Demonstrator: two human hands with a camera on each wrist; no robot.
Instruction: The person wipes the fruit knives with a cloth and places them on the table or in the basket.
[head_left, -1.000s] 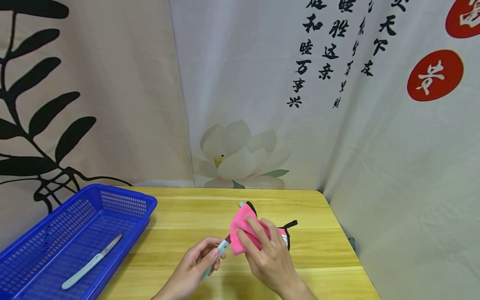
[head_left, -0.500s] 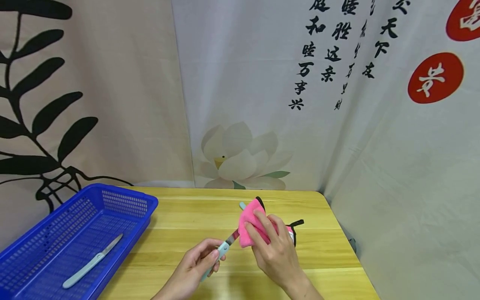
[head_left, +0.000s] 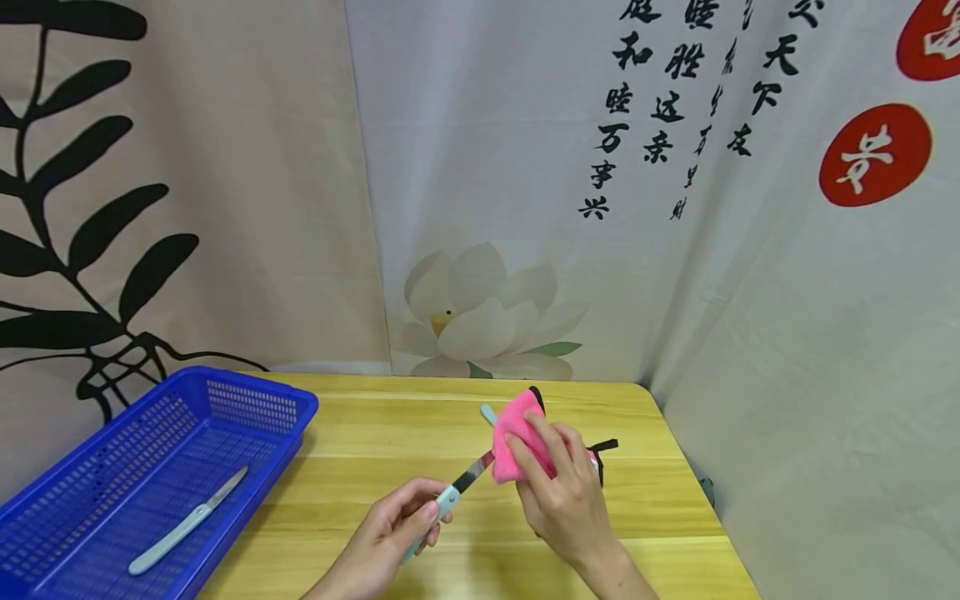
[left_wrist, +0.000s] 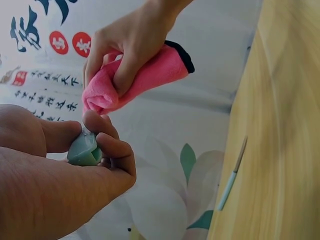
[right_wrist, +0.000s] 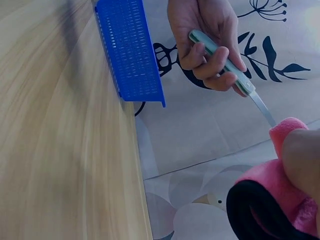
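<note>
My left hand (head_left: 390, 533) grips the pale blue handle of a folding-style knife (head_left: 448, 499), its blade slanting up and right. A pink cloth (head_left: 514, 429) with black edging covers the blade's far part. My right hand (head_left: 566, 500) holds this cloth bunched between thumb and fingers, around the blade's end. In the right wrist view the bare blade (right_wrist: 262, 108) runs from the handle into the cloth. On the table, a second knife with a pale blue handle (left_wrist: 228, 191) shows in the left wrist view. Only its handle end shows in the head view, behind the cloth.
At the left stands a blue plastic basket (head_left: 303, 408) with perforated walls. Inside it lies another pale-handled knife (head_left: 183, 527). The wooden table (head_left: 660, 517) ends at a printed curtain (head_left: 480, 167) at the back and right.
My right hand has moved right and slightly up with the pink cloth, and more of the blade now shows. My left hand has stayed nearly still with the knife.
</note>
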